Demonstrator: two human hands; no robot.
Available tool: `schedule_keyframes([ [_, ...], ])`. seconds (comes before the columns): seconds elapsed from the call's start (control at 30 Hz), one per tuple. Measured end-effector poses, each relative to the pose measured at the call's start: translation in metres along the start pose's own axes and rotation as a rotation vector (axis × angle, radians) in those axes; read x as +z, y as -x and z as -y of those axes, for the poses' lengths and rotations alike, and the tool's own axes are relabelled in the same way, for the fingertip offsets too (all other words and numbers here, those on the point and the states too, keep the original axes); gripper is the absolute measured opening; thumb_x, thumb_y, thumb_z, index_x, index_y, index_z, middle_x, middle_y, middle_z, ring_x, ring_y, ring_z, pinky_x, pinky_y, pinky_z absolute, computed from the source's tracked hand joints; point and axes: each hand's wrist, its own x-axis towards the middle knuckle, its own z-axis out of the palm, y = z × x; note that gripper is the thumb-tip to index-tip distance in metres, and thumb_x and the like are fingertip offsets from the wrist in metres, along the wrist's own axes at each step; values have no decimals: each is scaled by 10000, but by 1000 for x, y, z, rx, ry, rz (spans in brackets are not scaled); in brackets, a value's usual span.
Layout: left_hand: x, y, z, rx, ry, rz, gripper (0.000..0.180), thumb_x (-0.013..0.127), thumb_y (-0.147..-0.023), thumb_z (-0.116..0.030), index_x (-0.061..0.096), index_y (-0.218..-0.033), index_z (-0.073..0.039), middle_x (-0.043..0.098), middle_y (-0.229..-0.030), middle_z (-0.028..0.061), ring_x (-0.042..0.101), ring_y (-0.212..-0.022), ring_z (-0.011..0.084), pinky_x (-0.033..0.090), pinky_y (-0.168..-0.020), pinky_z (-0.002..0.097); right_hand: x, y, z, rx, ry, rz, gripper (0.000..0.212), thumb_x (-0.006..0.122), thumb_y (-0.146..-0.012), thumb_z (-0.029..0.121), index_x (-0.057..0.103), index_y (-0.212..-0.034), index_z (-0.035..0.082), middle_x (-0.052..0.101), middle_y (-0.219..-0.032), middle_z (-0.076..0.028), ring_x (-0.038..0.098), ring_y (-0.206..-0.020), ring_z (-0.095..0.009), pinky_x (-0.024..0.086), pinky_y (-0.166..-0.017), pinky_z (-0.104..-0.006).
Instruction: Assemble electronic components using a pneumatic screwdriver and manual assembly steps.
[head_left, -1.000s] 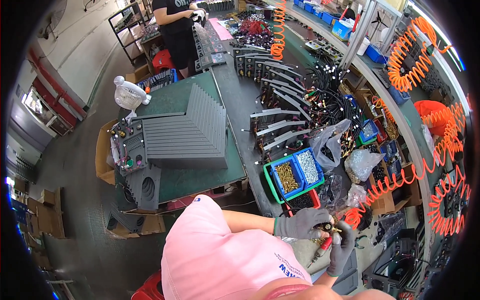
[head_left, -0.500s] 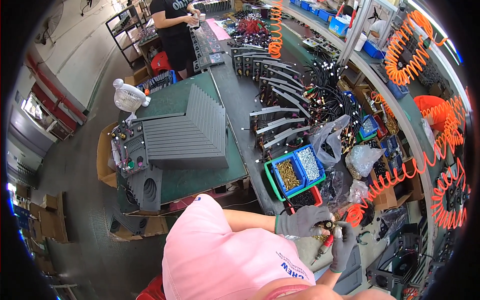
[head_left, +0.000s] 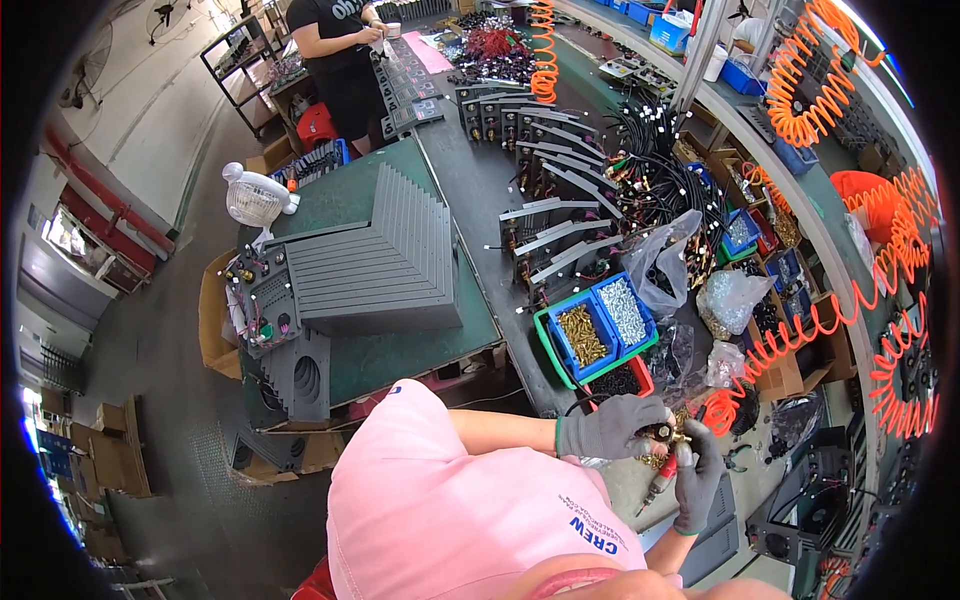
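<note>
My left hand (head_left: 615,428), in a grey glove, is closed on a small black and brass fitting (head_left: 662,433). From the other side my right hand (head_left: 702,478), also gloved, pinches the same fitting with bent fingers. Just below the fitting a red screwdriver-like tool (head_left: 660,480) slants down to the left beside my right hand; whether that hand also grips it is hidden. Beyond my hands are a red bin of black screws (head_left: 615,383), a blue bin of brass screws (head_left: 581,337) and a blue bin of silver screws (head_left: 622,311).
Stacked grey metal panels (head_left: 385,270) fill the green table to the left. Bent grey brackets with wired parts (head_left: 565,225) line the bench, beside black cables (head_left: 670,170). Plastic bags (head_left: 733,300) and an orange coiled hose (head_left: 790,345) lie at right. A person (head_left: 340,60) stands far left.
My hands have shifted slightly right in the picture, still holding the fitting together. The whole view has moved a little. The far person's hands have moved slightly left and down.
</note>
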Motion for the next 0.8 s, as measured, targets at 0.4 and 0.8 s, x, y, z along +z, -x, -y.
schedule_keyframes([
  [0.4,-2,-2,-2,-14,34,-9,344,696,-778,-313,545,-976,-75,559,-815,96,582,-721,297,446,-621,377,-8,4,-8,15,-29,-23,373,618,-861,293,575,-1062,-18,588,-929,-41,530,-820,-119,426,-725,-255],
  [0.8,9,-27,-31,187,4,-233,428,656,-786,-466,584,-999,-102,595,-918,63,547,-924,279,389,-872,400,54,18,-68,40,-554,-241,392,457,-933,326,487,-1191,33,518,-1142,-56,512,-1057,-166,417,-914,-309],
])
